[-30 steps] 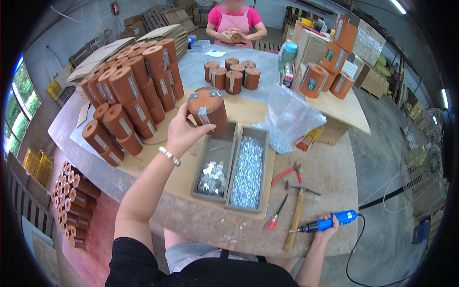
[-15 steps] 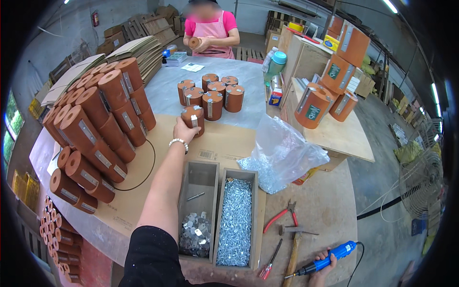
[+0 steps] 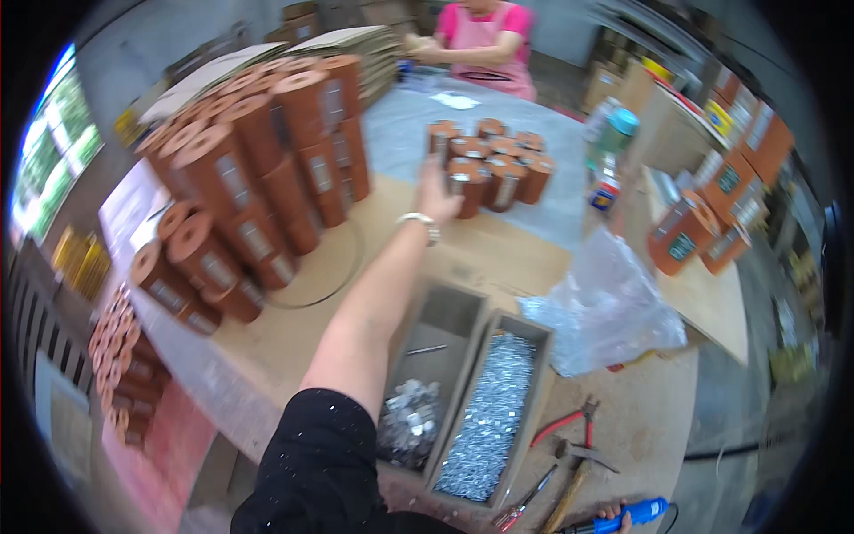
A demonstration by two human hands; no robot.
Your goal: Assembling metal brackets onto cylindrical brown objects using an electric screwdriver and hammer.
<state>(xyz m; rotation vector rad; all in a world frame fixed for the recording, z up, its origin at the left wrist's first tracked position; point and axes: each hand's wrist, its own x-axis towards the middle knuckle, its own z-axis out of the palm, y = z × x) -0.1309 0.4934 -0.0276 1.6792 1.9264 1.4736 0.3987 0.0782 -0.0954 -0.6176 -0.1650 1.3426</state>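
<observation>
My left hand [image 3: 436, 196] reaches out to the middle of the table, with a beaded bracelet on its wrist. Its fingers and thumb are round the left side of a brown cylinder [image 3: 470, 183], which stands upright against a cluster of similar cylinders [image 3: 507, 169] with metal strips. Blur hides the exact grip. At the lower right edge, my right hand [image 3: 612, 514], partly cut off, is closed round a blue electric screwdriver [image 3: 647, 510]. Between my arms, one grey bin holds small metal plates [image 3: 411, 418] and a rod; the other holds silvery screws or rivets [image 3: 487, 423].
A tall stack of brown cylinders [image 3: 222, 169] fills the left side. Red-handled pliers [image 3: 565, 423], a hammer [image 3: 569, 489] and a screwdriver [image 3: 529, 498] lie at the right, below a clear plastic bag [image 3: 609, 303]. Across the table stands a person in a pink apron [image 3: 485, 44].
My left hand has carried the cylinder away from me to the cluster. The view has swung, so the scene sits further right. My right hand still holds the electric screwdriver.
</observation>
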